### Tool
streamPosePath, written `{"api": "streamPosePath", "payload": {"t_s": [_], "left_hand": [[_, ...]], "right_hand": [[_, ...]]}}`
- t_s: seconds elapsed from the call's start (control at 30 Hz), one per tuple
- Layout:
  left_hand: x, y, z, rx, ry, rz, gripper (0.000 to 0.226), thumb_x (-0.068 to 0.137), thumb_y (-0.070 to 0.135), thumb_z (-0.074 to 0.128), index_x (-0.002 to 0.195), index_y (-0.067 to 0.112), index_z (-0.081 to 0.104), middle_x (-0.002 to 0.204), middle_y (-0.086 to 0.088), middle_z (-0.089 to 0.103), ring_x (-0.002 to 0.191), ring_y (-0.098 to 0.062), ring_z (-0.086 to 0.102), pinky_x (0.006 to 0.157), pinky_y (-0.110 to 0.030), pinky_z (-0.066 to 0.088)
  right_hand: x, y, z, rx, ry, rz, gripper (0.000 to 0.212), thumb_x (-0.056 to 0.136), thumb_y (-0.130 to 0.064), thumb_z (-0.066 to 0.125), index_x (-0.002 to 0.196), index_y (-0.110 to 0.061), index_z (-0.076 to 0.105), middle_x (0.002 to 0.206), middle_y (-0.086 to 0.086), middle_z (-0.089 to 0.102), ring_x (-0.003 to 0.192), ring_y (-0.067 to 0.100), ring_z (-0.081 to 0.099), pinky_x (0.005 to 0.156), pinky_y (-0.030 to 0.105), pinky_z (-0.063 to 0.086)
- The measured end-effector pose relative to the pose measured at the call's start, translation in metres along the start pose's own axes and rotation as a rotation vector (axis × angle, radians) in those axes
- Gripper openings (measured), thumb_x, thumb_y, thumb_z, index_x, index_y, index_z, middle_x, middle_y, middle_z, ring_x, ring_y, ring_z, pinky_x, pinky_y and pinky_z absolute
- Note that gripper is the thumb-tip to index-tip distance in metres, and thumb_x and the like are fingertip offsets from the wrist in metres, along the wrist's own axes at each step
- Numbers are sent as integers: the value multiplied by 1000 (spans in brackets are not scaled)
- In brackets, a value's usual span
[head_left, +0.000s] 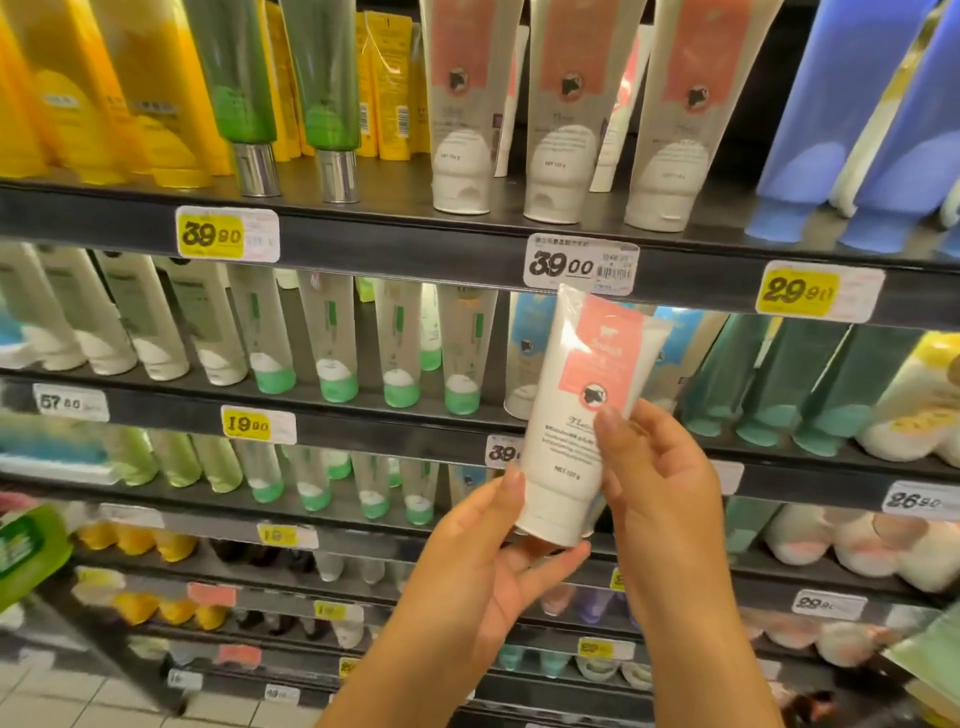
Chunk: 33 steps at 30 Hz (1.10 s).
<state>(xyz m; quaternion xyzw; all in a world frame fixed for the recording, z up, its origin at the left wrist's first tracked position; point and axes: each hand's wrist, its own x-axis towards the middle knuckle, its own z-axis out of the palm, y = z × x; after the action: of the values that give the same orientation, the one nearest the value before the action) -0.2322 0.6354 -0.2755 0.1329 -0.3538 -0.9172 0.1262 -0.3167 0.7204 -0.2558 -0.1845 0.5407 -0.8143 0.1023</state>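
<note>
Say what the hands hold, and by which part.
A white, pink-labelled tube, cap down: left hand grips the cap end, right hand pinches its lower body.

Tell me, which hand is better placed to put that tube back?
Probably the right hand: it grips the tube around its middle, while the left hand only holds the cap end.

White tube (576, 426) with pink panel, round black emblem — behind, yellow price tags (210, 235), seemingly green-capped tubes (337, 387).
</note>
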Motion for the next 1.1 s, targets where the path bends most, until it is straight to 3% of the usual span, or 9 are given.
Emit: {"api": "streamPosePath", "payload": {"t_s": [0.3,0.43,0.73,1.1], "left_hand": [[-12,14,-10,-18,-134,-2,42,78,31,61,111,6,67,116,-17,67,104,-30,66,74,-36,57],[-22,30,-22,-14,-204,36,35,80,32,58,104,11,71,118,-13,67,107,-25,65,76,-34,57],[-65,81,-82,-42,-148,55,29,81,28,58,100,12,73,115,-14,68,105,-27,66,77,-37,56],[-113,114,-133,-230,-215,-213,42,85,38,48,98,9,75,109,-19,68,92,-30,63,60,-28,59]], "right_hand": [[-19,-13,20,-3,46,-132,37,68,-33,68,101,-16,65,96,-1,73,91,13,69,71,19,54],[-32,-11,43,13,22,-214,37,72,-27,64,106,-13,61,95,-3,74,90,9,69,71,18,53],[-73,13,121,42,-20,-250,32,75,-18,61,107,-13,59,91,-9,73,88,5,67,72,17,52],[-130,31,182,-46,13,-211,37,74,-21,63,110,-11,60,93,-4,73,87,9,69,70,18,53]]}}
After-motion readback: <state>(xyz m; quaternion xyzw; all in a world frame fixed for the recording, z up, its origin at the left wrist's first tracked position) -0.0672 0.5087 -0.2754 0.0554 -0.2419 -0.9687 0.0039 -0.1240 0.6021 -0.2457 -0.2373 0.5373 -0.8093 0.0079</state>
